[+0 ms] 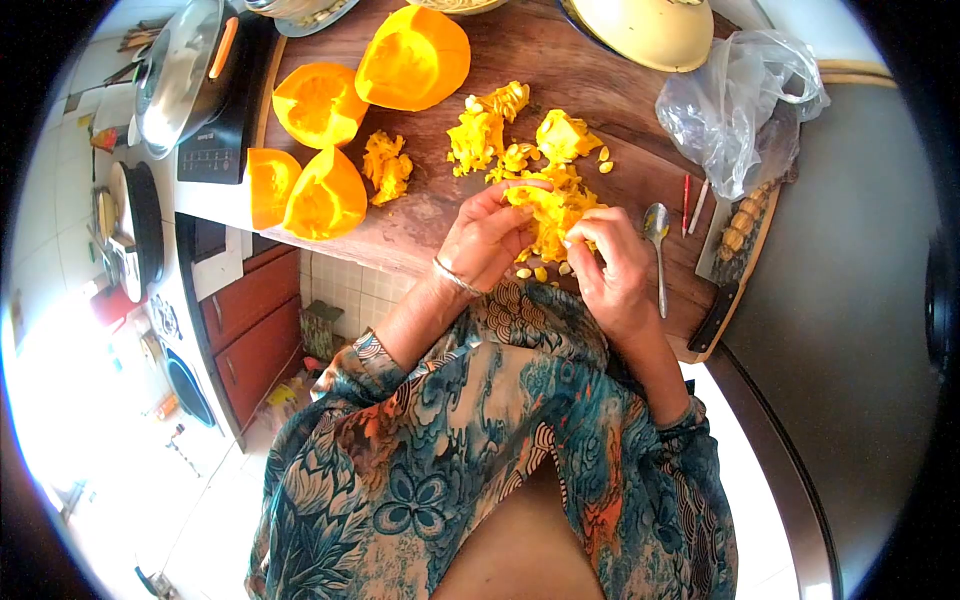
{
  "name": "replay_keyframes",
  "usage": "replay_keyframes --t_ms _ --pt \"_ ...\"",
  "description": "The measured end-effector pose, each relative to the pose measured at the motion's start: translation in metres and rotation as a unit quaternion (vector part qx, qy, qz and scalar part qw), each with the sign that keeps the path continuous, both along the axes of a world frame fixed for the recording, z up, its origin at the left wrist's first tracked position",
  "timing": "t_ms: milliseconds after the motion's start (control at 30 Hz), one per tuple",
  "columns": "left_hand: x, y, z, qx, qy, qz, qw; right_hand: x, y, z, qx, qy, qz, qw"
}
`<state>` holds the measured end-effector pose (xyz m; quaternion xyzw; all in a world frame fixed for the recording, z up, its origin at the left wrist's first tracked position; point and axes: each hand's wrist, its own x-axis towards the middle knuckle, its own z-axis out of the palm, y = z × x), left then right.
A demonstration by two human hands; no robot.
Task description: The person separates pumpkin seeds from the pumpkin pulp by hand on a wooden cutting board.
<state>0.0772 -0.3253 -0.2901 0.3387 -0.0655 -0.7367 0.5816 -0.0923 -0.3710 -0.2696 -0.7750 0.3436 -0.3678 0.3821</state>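
Stringy orange pumpkin pulp (550,208) is between my two hands at the front of the wooden counter. My left hand (485,238), with a bracelet at the wrist, is closed on its left side. On the right, my right hand (612,262) pinches at the same pulp with thumb and fingers; whether a seed is between them is hidden. A few pale pumpkin seeds (541,273) lie just below the pulp. Behind it are more pulp clumps (476,138) and loose seeds (605,160). Hollowed pumpkin pieces (412,60) stand at the back left.
A metal spoon (657,250) lies right of my right hand. Beyond it are a red pen-like stick (686,205), a knife (715,320) with a black handle and a clear plastic bag (735,110). A lidded pan (185,80) sits on the cooktop (215,150) at left.
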Motion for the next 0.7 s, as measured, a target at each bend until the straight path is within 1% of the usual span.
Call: replay_keyframes --t_ms 67,133,233,267,333,367,467,600,700 --pt "0.000 -0.002 0.003 0.003 0.004 0.001 1.000 -0.002 0.001 -0.002 0.022 -0.009 -0.005 1.000" --pt "0.000 -0.003 0.007 0.007 -0.022 0.000 1.000 -0.004 0.002 -0.005 0.049 -0.016 -0.011 0.999" --pt "-0.003 -0.006 0.014 0.001 -0.038 0.026 0.999 -0.002 -0.001 0.009 -0.017 0.023 0.015 0.999" --pt "-0.005 -0.007 0.015 -0.004 -0.039 0.039 0.998 0.000 0.000 0.009 -0.022 0.032 0.014 0.999" --pt "-0.006 -0.007 0.015 -0.009 -0.058 0.019 0.998 0.001 0.003 0.005 -0.032 0.052 0.009 0.998" --pt "-0.007 -0.006 0.014 -0.012 -0.069 0.009 0.997 0.001 0.003 0.001 -0.034 0.043 -0.009 0.998" --pt "-0.007 -0.003 0.011 -0.002 -0.104 -0.030 0.994 -0.003 -0.001 0.000 0.016 0.003 -0.016 1.000" --pt "-0.006 -0.001 0.013 -0.015 -0.174 -0.030 0.984 -0.005 -0.003 0.002 0.027 -0.003 -0.011 1.000" --pt "-0.006 -0.001 0.012 -0.002 -0.232 -0.039 0.972 -0.001 -0.003 0.012 0.021 0.000 0.008 1.000"
